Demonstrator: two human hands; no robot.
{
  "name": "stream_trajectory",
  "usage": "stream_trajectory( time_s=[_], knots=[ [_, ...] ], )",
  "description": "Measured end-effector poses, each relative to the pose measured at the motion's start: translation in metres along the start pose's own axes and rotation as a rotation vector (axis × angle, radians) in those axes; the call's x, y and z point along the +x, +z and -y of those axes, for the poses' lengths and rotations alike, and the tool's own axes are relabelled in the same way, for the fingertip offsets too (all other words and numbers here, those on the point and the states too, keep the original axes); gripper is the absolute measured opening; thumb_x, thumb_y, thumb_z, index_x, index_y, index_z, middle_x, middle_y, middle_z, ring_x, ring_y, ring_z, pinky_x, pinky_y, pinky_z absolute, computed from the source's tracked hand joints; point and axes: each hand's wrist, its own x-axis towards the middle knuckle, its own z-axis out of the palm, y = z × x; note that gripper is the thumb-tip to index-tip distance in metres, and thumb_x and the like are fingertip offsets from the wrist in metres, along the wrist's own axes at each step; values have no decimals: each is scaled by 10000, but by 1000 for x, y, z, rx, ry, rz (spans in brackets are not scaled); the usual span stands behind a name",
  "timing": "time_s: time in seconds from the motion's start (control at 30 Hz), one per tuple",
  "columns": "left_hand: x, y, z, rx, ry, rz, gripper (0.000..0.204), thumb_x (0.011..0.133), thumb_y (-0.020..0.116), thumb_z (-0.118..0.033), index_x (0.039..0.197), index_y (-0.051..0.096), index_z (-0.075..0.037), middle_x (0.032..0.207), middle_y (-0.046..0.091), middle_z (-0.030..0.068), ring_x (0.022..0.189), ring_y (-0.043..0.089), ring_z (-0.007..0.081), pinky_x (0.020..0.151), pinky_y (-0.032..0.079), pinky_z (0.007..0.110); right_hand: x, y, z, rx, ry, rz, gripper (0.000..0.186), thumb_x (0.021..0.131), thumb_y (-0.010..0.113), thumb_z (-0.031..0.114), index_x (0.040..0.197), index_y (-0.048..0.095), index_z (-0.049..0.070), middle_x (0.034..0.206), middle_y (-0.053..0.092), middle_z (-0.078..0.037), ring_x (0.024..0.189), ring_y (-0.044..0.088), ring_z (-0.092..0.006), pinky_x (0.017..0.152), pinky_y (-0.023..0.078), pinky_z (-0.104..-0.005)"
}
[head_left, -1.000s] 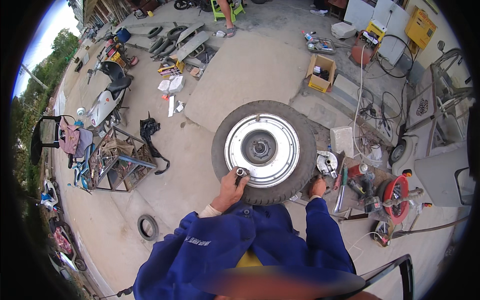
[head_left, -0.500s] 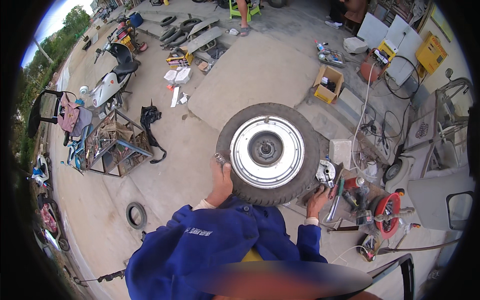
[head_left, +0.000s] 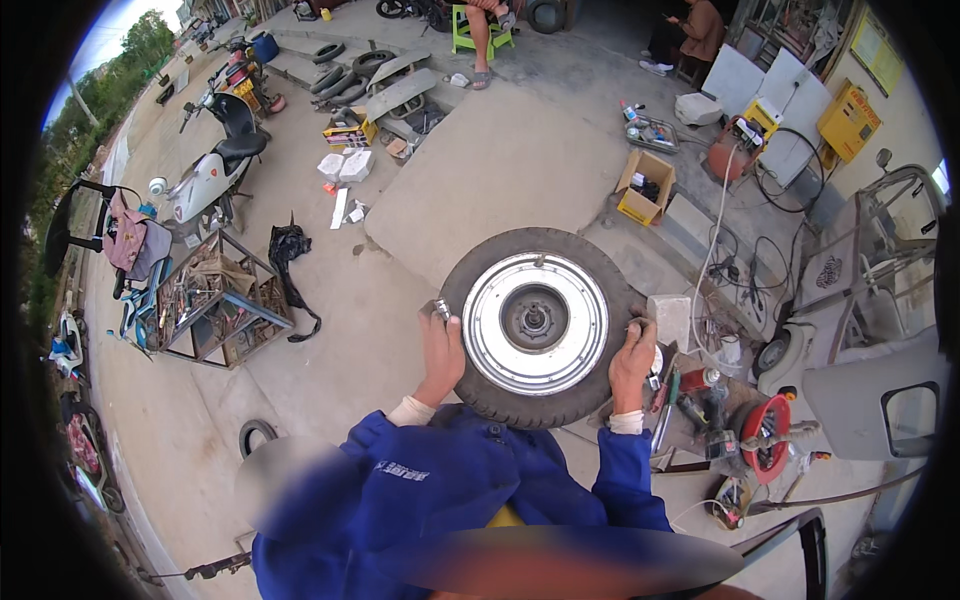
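A motorcycle-type wheel (head_left: 486, 385) with a black tyre and a shiny silver rim stands in front of me, its hub (head_left: 534, 319) facing up toward me. My left hand (head_left: 440, 362) is at the tyre's left edge, its fingers closed around a small shiny metal cylinder (head_left: 442, 310) that looks like a socket. Beside the tyre's right edge is my right hand (head_left: 631, 368), raised with its fingers curled in. What those fingers hold, if anything, is too dark and small to make out. Partly behind this hand shows a silver brake plate (head_left: 656, 366).
To the right lie green-handled pliers (head_left: 667, 400), a red spray can (head_left: 706, 377) and a red basin (head_left: 767, 438) of parts. A pale block (head_left: 670, 318) sits right of the tyre. A metal tool rack (head_left: 215, 300) stands left, near a scooter (head_left: 215, 175). A grey vehicle (head_left: 870, 370) borders the right.
My right hand has risen from beside the brake plate to the tyre's right edge. My left hand stays by the tyre with the metal cylinder. The view has shifted slightly.
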Motion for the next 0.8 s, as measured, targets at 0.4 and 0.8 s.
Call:
stream_trajectory(
  time_s=[0.4, 0.8],
  knots=[
    [141, 7, 21, -135, 225, 389, 462, 1160, 506, -333, 1401, 602, 50, 1353, 591, 242, 1281, 600, 431, 1119, 460, 449, -125, 3, 48, -100, 174, -233, 300, 1155, 548, 252, 1127, 617, -38, 1276, 581, -252, 1226, 535, -419, 1078, 420, -527],
    [95, -26, 13, -366, -50, 130, 430, 1172, 520, -366, 1369, 655, -9, 1032, 600, 14, 868, 517, 95, 793, 447, 268, -70, -24, 82, -378, -202, 244, 197, 963, 744, 93, 1148, 749, 22, 1064, 730, -182, 1079, 647, -397, 968, 503, -475]
  ],
)
